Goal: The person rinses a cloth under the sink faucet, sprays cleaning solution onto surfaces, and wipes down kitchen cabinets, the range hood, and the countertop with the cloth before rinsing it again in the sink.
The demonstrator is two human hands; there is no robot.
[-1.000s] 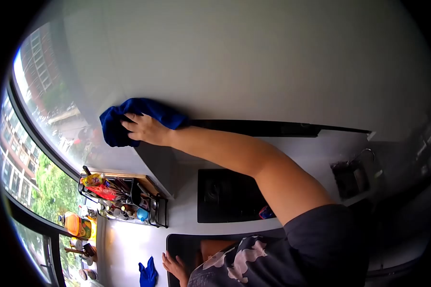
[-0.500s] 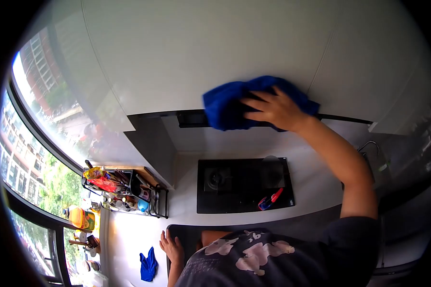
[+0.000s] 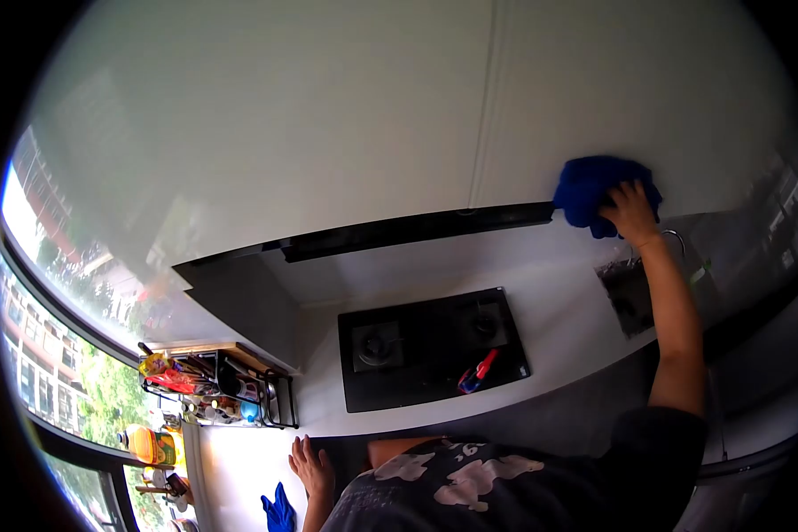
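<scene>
My right hand [image 3: 632, 215] reaches far up to the right and holds a bunched blue cloth [image 3: 587, 188] against the lower part of the pale overhead cabinet [image 3: 328, 133]. The cloth overlaps the cabinet's bottom edge. My left hand [image 3: 313, 467] rests by the counter edge, fingers stretched out, with nothing in it. A second, smaller blue cloth [image 3: 278, 512] lies on the white counter [image 3: 235, 470] near that hand, partly cut off by the frame.
Below the cabinet sits a black gas cooktop [image 3: 426, 381] with a red and blue item [image 3: 479, 372] on it. A crowded rack [image 3: 279, 399] and a yellow bottle [image 3: 151, 445] stand by the window. A sink [image 3: 628, 297] with a faucet is at the right.
My right hand and the blue cloth have moved right along the cabinet's lower edge. The view has shifted and tilted. My left hand stays by the counter edge.
</scene>
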